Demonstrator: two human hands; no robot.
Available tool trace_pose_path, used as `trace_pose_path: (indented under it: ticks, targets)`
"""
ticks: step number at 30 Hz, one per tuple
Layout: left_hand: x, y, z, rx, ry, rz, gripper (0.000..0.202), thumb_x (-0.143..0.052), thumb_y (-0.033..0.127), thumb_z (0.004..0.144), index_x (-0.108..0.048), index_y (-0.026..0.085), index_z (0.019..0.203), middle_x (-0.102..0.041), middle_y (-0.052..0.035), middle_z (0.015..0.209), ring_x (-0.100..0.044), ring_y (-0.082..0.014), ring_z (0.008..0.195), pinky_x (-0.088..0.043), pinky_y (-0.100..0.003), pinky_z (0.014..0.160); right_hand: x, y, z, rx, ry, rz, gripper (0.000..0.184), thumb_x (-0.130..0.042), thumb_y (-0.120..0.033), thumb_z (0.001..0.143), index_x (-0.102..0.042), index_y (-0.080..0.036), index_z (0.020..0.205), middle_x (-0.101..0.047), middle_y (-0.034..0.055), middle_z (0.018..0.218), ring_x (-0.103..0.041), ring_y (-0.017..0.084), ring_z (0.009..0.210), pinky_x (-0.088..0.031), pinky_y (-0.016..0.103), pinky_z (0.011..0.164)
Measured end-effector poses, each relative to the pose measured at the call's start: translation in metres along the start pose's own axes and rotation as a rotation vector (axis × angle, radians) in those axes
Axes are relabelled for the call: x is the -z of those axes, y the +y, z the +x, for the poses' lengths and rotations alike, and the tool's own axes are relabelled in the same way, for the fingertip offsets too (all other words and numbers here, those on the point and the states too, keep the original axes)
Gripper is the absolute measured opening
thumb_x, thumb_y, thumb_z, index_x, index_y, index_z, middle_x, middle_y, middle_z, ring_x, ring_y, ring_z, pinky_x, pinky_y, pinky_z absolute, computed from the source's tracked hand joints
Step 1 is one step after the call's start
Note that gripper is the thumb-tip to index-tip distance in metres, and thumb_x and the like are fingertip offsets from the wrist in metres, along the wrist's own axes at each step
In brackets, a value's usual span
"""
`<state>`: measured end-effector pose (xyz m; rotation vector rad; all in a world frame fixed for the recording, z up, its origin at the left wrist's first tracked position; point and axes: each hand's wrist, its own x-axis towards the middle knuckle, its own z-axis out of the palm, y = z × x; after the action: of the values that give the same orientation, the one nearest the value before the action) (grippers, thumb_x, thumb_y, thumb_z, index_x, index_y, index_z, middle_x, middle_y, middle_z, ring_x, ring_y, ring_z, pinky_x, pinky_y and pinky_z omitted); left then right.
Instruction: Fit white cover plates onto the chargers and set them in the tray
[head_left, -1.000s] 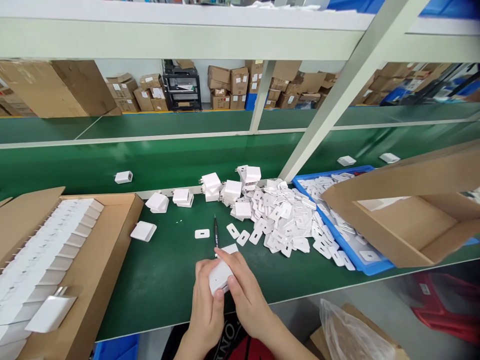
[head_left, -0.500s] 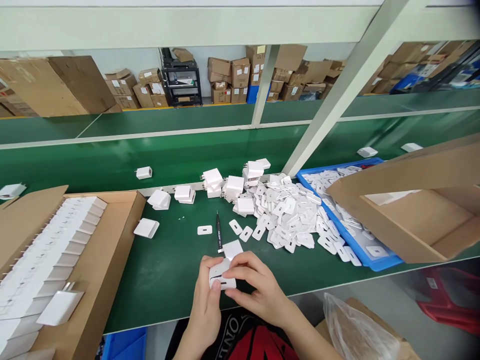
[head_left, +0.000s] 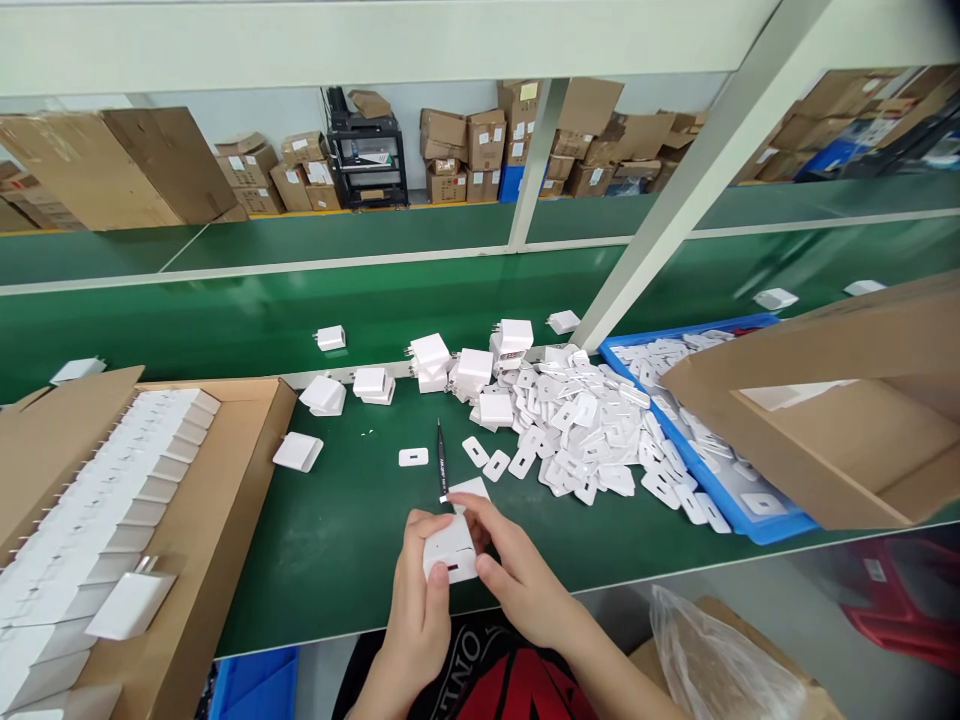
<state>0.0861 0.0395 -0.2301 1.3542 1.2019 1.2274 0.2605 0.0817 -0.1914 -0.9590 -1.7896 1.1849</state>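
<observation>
A white USB charger (head_left: 448, 545) is in my hands near the table's front edge, its slotted end facing me. My left hand (head_left: 420, 585) grips it along the left side, thumb near the slot. My right hand (head_left: 517, 570) closes round its right side, with the index finger reaching over the far end. Just beyond lies another white charger (head_left: 471, 488), partly hidden by my right hand. A black pen-like tool (head_left: 441, 455) and a single slotted white cover plate (head_left: 413, 457) rest further off.
A heap of white cover plates (head_left: 577, 420) lies right of centre, beside a blue tray (head_left: 750, 530) and an open carton (head_left: 780, 450). Several chargers (head_left: 472, 370) stand behind. On the left, a cardboard box (head_left: 247, 500) holds rows of chargers. Chargers sit on the green belt (head_left: 187, 330).
The slotted plate, earlier loose at the charger's near end, now sits against it. My right fingers have shifted to the charger's right side and far end. Chargers on the belt have moved right.
</observation>
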Motion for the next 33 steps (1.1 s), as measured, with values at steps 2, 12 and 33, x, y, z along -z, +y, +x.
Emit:
trace_pose_path:
  ticks: [2, 12, 33]
  targets:
    - [-0.001, 0.001, 0.000, -0.092, -0.019, 0.041, 0.034, -0.035, 0.044, 0.112, -0.052, 0.029, 0.136, -0.049, -0.0079, 0.119, -0.055, -0.0223, 0.101, -0.047, -0.035, 0.087, -0.009, 0.000, -0.001, -0.094, -0.020, 0.126, 0.059, -0.047, -0.067, 0.104, -0.056, -0.024, 0.143, -0.062, 0.0042, 0.096, -0.056, 0.020, 0.080, -0.048, 0.032, 0.074]
    - [0.009, 0.001, 0.001, -0.092, -0.085, 0.055, 0.041, -0.028, 0.043, 0.113, -0.054, 0.029, 0.141, -0.047, -0.0081, 0.118, -0.054, -0.0245, 0.106, -0.047, -0.039, 0.093, -0.027, 0.015, 0.003, -0.109, 0.068, 0.282, 0.046, -0.063, -0.062, 0.098, -0.066, -0.022, 0.120, -0.060, 0.0014, 0.087, -0.046, 0.015, 0.071, -0.037, 0.028, 0.064]
    - [0.071, 0.021, -0.019, 0.013, -0.051, -0.128, 0.062, -0.029, 0.064, 0.108, -0.046, 0.035, 0.159, -0.054, -0.0125, 0.136, -0.055, -0.0282, 0.121, -0.047, -0.048, 0.105, -0.075, 0.028, 0.010, 0.076, -0.037, 0.262, 0.046, -0.064, -0.043, 0.102, -0.055, -0.026, 0.143, -0.065, 0.0123, 0.133, -0.068, 0.026, 0.113, -0.060, 0.033, 0.090]
